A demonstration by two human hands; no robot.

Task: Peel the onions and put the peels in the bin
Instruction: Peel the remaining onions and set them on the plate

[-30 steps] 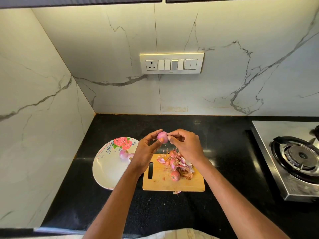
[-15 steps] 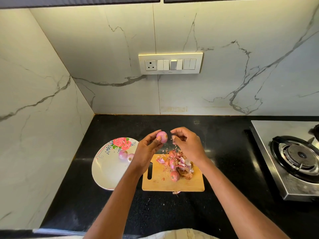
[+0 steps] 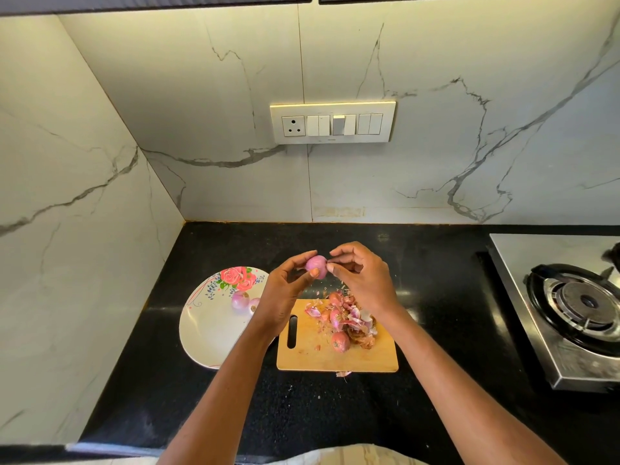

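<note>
Back against the onion now, right-hand fingertips, after sitting a little apart from it half a second ago; onion itself in much the same spot above the board. Left hand [image 3: 285,290] curled round the small pink onion [image 3: 316,266], thumb on its near side, fingers behind, holding it up over the far edge of the wooden cutting board [image 3: 339,359]. Right hand [image 3: 364,280] with thumb and forefinger pinched together at the onion's right side, on a thin bit of skin as far as can be told; other fingers loosely bent. Below the hands, on the board, a heap of onion peels [image 3: 355,322] mixed with a few unpeeled onions, one unpeeled onion [image 3: 340,341] lying nearer the front. A stray peel scrap [image 3: 343,374] just off the board's front edge on the black countertop [image 3: 335,417]. Left of the board, touching or nearly so, a white flowered plate [image 3: 204,333] carrying two peeled onions [image 3: 245,302]. Far right, a steel gas stove [image 3: 570,313]. On the marble wall behind, a switch panel [image 3: 332,122].
</note>
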